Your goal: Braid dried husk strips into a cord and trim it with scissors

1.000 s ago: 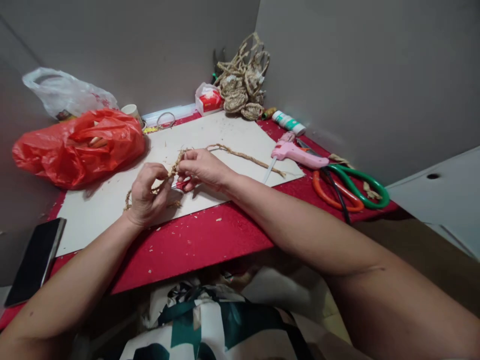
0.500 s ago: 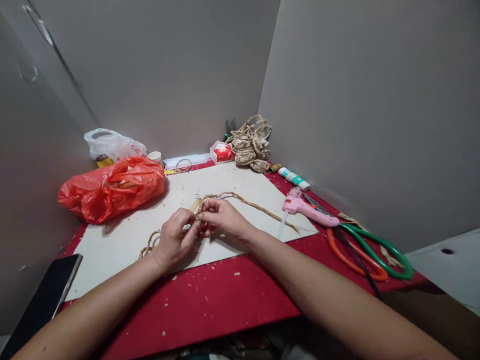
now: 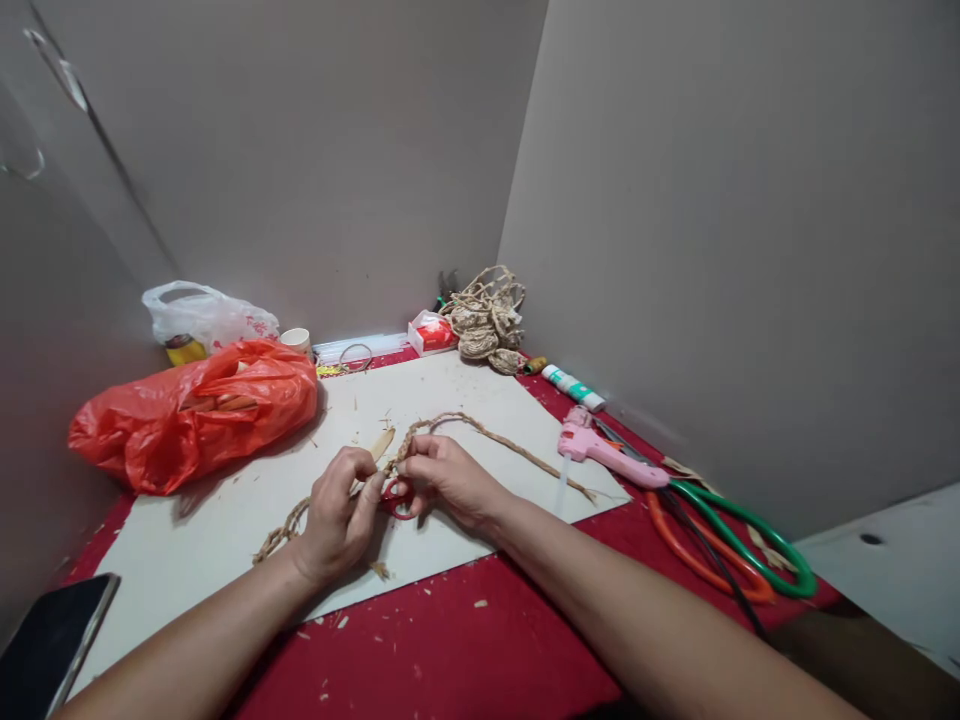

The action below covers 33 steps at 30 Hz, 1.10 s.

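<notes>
A tan braided straw rope arcs over the pale board, its thin end lying toward the right. My left hand pinches the braid between thumb and fingertips. Close beside it, my right hand is closed on the same braid, with thumb and index finger together. A red ring-shaped handle shows below the fingertips; I cannot tell whether the right hand holds it. Looped rope comes out to the left of my left hand. A flat pale strip lies just beyond the fingertips.
The pale board lies on a red-covered table. At left are a red plastic bag and a phone. A pink glue gun and green-handled shears lie at right. Bundled straw cord sits at the back.
The whole view has shifted, so things sit lower and mostly further left. Both hands stay on the braid, slightly further apart at the fingertips, and the red ring shows more clearly.
</notes>
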### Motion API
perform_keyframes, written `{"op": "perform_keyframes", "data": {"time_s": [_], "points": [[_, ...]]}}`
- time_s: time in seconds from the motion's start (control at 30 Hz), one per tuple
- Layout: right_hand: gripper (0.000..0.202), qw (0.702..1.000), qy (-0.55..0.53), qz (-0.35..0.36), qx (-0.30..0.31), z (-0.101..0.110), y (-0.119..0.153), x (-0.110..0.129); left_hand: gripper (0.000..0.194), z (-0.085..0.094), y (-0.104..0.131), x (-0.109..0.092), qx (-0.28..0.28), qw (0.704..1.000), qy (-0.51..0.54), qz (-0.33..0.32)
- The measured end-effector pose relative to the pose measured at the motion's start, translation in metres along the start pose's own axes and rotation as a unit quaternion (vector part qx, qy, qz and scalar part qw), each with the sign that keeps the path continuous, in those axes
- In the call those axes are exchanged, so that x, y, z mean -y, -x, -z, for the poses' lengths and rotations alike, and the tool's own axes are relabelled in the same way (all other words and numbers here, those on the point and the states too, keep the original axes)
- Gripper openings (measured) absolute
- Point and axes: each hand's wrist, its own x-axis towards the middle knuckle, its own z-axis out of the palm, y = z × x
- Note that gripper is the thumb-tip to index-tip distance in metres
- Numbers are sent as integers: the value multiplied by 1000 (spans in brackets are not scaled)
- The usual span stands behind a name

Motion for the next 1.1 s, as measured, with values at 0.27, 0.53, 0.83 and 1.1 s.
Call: {"op": "perform_keyframes", "data": {"time_s": [0.27,0.53,0.83,1.1], "points": [[11,992,92,75,-52,-9,4,-7,16,8,7,6,77,991,-70,-78],[7,967,186,159,-71,-17,7,-7,13,10,6,1,37,985,-140,-88],[16,1000,12,-17,7,-11,8,-2,19,9,9,1,-30,989,-108,-94],[10,999,-14,-41,7,-5,-3,-5,18,8,8,1,-58,988,-113,-92]]}}
